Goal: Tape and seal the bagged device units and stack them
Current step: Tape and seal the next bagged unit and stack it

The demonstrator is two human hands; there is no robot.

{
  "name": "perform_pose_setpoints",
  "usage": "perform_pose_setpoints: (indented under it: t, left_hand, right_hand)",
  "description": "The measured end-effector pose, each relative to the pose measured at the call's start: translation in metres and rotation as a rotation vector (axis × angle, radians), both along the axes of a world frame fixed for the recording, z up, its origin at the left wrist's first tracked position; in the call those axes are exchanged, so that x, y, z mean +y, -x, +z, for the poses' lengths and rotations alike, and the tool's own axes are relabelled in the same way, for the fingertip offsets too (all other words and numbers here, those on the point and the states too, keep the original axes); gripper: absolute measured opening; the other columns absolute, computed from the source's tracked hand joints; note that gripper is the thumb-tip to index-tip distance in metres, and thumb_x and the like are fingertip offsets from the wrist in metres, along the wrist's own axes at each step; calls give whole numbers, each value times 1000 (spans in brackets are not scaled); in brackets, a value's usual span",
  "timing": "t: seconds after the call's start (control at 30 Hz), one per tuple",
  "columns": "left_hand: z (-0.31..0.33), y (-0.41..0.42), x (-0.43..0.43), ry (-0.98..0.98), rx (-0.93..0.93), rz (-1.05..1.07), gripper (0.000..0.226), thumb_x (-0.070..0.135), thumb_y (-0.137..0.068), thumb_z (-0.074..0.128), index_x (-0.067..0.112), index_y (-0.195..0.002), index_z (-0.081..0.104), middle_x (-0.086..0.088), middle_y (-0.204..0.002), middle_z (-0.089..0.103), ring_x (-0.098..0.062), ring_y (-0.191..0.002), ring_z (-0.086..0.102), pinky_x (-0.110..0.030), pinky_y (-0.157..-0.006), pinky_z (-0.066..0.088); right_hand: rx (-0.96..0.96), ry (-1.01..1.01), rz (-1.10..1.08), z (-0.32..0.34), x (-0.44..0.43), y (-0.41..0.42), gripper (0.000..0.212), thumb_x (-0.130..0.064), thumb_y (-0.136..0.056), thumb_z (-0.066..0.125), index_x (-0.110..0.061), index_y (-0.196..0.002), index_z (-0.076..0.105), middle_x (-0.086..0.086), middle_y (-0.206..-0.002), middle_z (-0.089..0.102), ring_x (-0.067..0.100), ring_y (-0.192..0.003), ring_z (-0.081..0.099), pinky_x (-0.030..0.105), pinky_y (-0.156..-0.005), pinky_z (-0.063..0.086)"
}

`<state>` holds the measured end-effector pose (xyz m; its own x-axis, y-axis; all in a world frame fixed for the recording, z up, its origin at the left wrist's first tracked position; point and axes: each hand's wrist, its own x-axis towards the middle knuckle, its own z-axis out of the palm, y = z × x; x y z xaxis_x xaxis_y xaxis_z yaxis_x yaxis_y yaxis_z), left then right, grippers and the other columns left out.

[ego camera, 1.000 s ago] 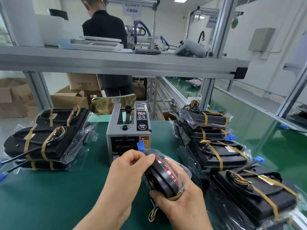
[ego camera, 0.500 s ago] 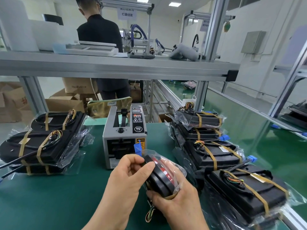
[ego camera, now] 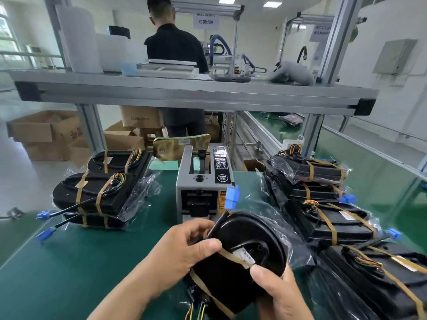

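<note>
A black bagged device unit point(ego camera: 242, 257) with a blue connector at its top sits in both hands just above the green table point(ego camera: 80, 262). My left hand point(ego camera: 182, 248) grips its left edge, the thumb pressing a brown tape strip point(ego camera: 233, 255) onto the bag. My right hand point(ego camera: 277, 294) holds the lower right side, thumb on the tape's end. A grey tape dispenser point(ego camera: 201, 183) stands directly behind. Taped units are stacked at the left point(ego camera: 99, 192) and at the right point(ego camera: 323, 204).
A metal shelf point(ego camera: 184, 93) spans overhead, on posts at both sides. Behind it a person in black point(ego camera: 175, 47) stands facing away. Cardboard boxes point(ego camera: 46, 132) sit on the floor at the left. A green conveyor point(ego camera: 381, 176) runs along the right.
The unit has turned from edge-on to its broad black face toward me. My left thumb now presses a tape strip across it, and my right thumb has come onto the tape's end.
</note>
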<state>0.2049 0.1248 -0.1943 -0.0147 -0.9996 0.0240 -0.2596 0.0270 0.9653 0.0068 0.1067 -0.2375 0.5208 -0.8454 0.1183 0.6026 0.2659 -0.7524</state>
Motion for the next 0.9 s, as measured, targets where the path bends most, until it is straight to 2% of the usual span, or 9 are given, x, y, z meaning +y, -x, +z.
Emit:
perform_pose_setpoints:
  t: [0.07,0.17,0.23,0.3,0.4,0.53,0.63,0.8,0.9]
  left_hand:
    - [1,-2,1,46,-29,23,42,57,-69,75,37,-106,72,1,-103,75,-16,-97,72,-31,-87,57]
    - [6,-5,1,76,-152,81,45,60,-67,73,40,-107,70,4,-97,74,-16,-90,71,-41,-89,57]
    - [13,-11,3,73,-280,128,52,66,-61,73,46,-108,66,13,-94,73,-7,-84,69,-35,-83,57]
    - [19,-13,5,79,-444,155,62,73,-55,72,52,-112,62,26,-98,69,1,-90,66,-26,-83,53]
    - [21,-10,7,120,-640,132,64,67,-61,78,47,-120,61,33,-106,63,7,-102,57,-19,-92,44]
    - [18,0,7,205,-729,148,64,57,-70,80,40,-129,63,29,-123,61,3,-117,52,-23,-103,39]
    - [11,9,5,483,-785,130,47,38,-72,80,30,-118,72,20,-116,65,-1,-113,52,-20,-103,34]
    - [-4,27,4,682,-843,41,37,4,-70,85,23,-100,76,11,-105,66,-11,-103,56,-28,-98,34]
    - [-5,21,5,684,-799,-7,30,4,-74,82,25,-95,77,12,-104,65,-10,-103,55,-25,-98,35]
  right_hand:
    - [-8,10,39,-6,-2,0,91,-11,-60,90,5,-139,47,42,-132,52,58,-124,50,66,-106,38]
    - [109,38,-52,-2,-12,7,93,-19,-50,94,3,-132,56,32,-126,62,46,-119,61,57,-102,48]
    - [206,89,-201,2,-24,18,72,-9,-61,84,-7,-129,60,19,-128,66,32,-119,64,50,-104,48]
    - [352,194,-327,6,-34,28,62,-4,-67,82,-14,-125,63,7,-125,70,19,-120,64,36,-103,50]
    - [517,384,-289,8,-45,29,47,-10,-75,81,-22,-119,68,-5,-122,72,8,-119,63,14,-92,49]
    - [596,409,-87,4,-50,17,32,-24,-88,60,-36,-116,72,-4,-121,72,11,-117,65,20,-97,49]
    - [531,351,-97,-6,-51,13,32,-29,-95,53,-28,-120,72,4,-122,72,19,-120,64,29,-103,48]
    - [534,245,-171,-12,-52,10,26,-27,-101,52,-22,-109,76,7,-113,75,20,-106,70,23,-85,54]
    - [605,234,-194,-5,-55,8,30,-20,-103,48,-17,-100,78,6,-105,76,19,-98,71,23,-79,55]
